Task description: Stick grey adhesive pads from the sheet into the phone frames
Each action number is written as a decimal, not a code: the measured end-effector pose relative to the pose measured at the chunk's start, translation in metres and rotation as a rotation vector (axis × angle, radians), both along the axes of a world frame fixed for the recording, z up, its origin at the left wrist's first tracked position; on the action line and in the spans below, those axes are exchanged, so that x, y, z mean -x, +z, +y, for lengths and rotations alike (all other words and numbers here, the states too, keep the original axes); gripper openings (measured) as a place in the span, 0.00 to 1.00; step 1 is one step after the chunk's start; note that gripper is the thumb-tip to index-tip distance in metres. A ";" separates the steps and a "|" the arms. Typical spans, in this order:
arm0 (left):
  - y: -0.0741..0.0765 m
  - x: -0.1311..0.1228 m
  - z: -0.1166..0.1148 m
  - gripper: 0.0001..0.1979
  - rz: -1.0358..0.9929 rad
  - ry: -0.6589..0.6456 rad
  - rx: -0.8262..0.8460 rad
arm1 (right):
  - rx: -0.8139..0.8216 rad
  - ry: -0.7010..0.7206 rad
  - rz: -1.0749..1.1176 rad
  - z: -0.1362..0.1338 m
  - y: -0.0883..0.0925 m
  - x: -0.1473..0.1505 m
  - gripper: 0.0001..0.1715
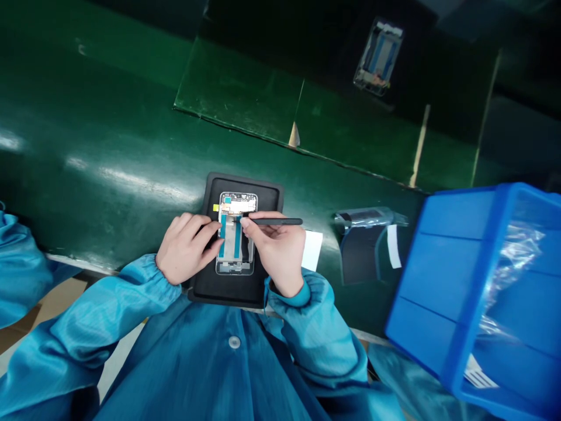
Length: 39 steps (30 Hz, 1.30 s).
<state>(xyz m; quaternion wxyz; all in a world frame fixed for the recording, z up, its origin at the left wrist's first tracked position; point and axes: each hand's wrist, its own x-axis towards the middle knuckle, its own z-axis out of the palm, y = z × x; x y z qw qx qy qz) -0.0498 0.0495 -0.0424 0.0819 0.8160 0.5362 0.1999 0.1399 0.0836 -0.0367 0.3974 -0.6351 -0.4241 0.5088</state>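
Note:
An opened phone [230,240], its inner parts and two blue strips showing, lies in a black tray [210,292] on the green bench. My left hand [184,248] rests at the phone's left edge, thumb and forefinger bent against it and steadying it. In my right hand [280,251] is a slim black tool that looks like tweezers [280,221], pinched near its front. Its tip points left over the phone's upper middle; my fingers partly hide that end. A yellow tab [216,207] sticks out from the phone's upper left side.
A blue bin [447,269] with clear plastic wrap inside stands at right. Near it lie a dark sheet [362,254] with clear film and a white strip [394,245]. White paper [312,250] sits beside the tray. Another opened phone [379,57] lies on the raised green board.

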 end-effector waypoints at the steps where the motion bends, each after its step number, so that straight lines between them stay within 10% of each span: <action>1: 0.000 0.000 0.000 0.11 0.003 0.003 0.007 | -0.001 0.002 -0.009 0.000 0.000 0.000 0.12; 39: 0.011 -0.013 0.008 0.21 0.228 -0.147 0.067 | -0.077 -0.083 -0.115 -0.015 0.000 -0.013 0.12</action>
